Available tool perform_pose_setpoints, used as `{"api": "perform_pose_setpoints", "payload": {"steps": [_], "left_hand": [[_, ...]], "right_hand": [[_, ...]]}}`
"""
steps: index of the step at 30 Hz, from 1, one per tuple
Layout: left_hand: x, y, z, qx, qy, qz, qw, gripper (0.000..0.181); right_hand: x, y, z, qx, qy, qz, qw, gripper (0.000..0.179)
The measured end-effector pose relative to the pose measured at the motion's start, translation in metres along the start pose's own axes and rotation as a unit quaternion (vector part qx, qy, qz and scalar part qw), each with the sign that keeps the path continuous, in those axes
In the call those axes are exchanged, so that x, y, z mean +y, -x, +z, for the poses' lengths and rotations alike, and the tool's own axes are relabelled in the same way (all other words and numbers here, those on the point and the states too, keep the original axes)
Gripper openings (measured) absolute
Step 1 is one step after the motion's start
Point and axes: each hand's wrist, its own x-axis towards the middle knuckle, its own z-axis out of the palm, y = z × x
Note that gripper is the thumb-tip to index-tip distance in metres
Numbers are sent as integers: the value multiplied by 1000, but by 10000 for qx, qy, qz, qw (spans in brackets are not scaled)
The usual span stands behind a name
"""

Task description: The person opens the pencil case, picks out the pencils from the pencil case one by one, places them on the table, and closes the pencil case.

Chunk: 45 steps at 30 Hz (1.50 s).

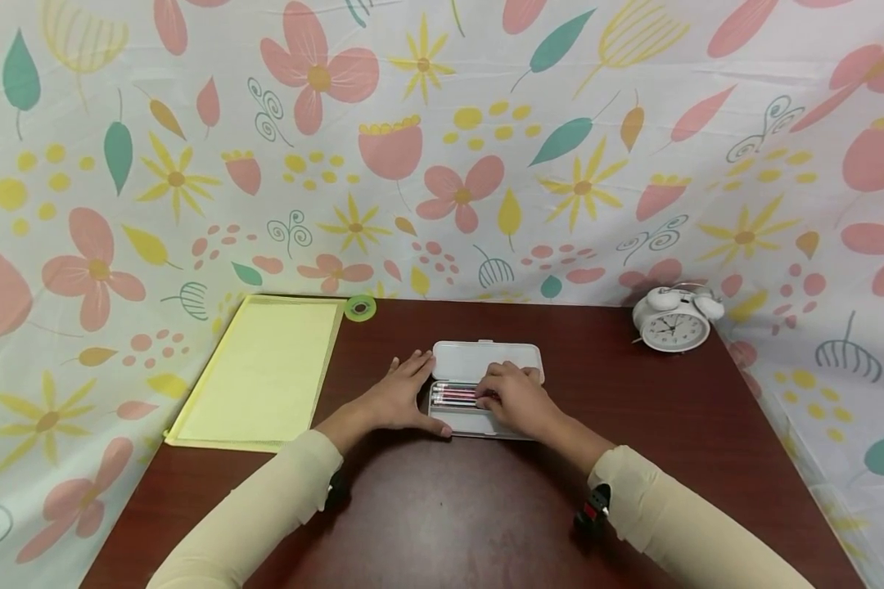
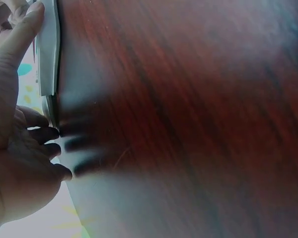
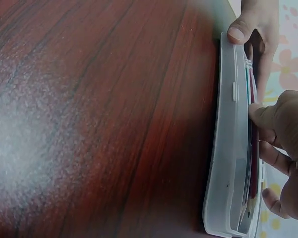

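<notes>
A white plastic pencil case [image 1: 475, 422] lies on the table with its lid [image 1: 457, 360] folded back. Several pencils [image 1: 453, 396] lie side by side in its rear section. My left hand [image 1: 394, 401] spans the case's left end, fingers spread. Its thumb [image 3: 237, 33] rests on the front corner and its fingertips reach the lid's left edge. Over the right half of the case, my right hand [image 1: 519, 401] pinches at the pencils. In the right wrist view its thumb and fingers meet at a dark red pencil [image 3: 255, 168], which still lies within the case.
A yellow mesh-like folder [image 1: 265, 368] lies at the left of the brown table [image 1: 442, 507]. Beside its far corner is a green tape roll [image 1: 360, 308]. A white alarm clock [image 1: 674, 321] stands at the back right. Floral cloth [image 1: 427, 204] hangs behind.
</notes>
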Motion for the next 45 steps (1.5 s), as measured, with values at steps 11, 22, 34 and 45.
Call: {"api": "perform_pose_setpoints", "payload": {"steps": [11, 22, 34, 45], "left_hand": [[3, 0, -3, -38, 142, 33, 9999, 142], [3, 0, -1, -80, 37, 5, 10000, 143], [5, 4, 0, -156, 34, 4, 9999, 143], [7, 3, -1, -123, 41, 20, 9999, 142]], "right_hand": [[5, 3, -19, 175, 324, -161, 9992, 5], [50, 24, -62, 384, 133, -25, 9992, 8], [131, 86, -80, 626, 325, 337, 9969, 16], [175, 119, -74, 420, 389, 780, 9953, 14]]}}
